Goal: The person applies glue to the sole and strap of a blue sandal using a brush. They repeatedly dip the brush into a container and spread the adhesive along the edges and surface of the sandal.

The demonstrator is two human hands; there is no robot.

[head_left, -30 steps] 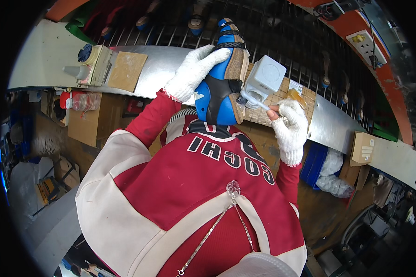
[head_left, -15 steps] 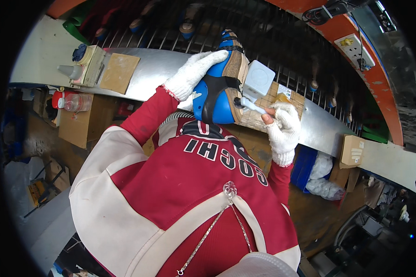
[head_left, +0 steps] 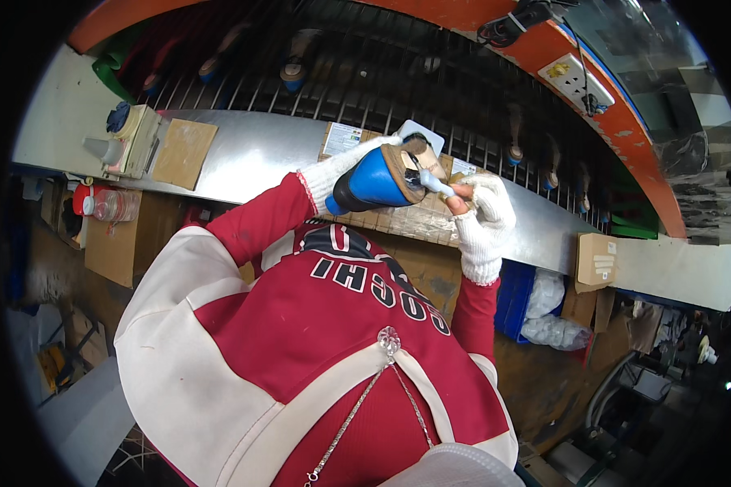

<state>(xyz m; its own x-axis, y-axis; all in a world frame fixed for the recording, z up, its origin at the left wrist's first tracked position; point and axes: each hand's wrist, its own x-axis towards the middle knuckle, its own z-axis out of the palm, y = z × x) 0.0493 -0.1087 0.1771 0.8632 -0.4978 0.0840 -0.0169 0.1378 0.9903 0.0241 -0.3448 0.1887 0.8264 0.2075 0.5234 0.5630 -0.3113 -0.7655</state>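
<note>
A blue and black shoe upper on a last (head_left: 369, 180) is held up above the workbench, tipped so that its tan underside faces right. My left hand (head_left: 339, 169), in a white knit glove, grips it from behind, and the shoe hides most of its fingers. My right hand (head_left: 487, 217), in a white glove with bare fingertips, pinches a small brush with a pale handle (head_left: 437, 186). The brush's head meets the underside near its edge, where a dark wet-looking patch shows. Partly behind the shoe stands a white container (head_left: 424, 133).
Taped cardboard (head_left: 422, 221) lies on the metal bench (head_left: 256, 146) under my hands. Past the bench runs a rack of metal rods (head_left: 333, 96) with several more shoes. At left are a tan board (head_left: 185, 154) and a white box with a nozzle (head_left: 131, 146); a small carton (head_left: 596, 260) stands right.
The shoe has been turned and tipped, so it looks foreshortened, and my left hand has gone behind it. The brush stays at the underside in my right hand. The view has shifted slightly.
</note>
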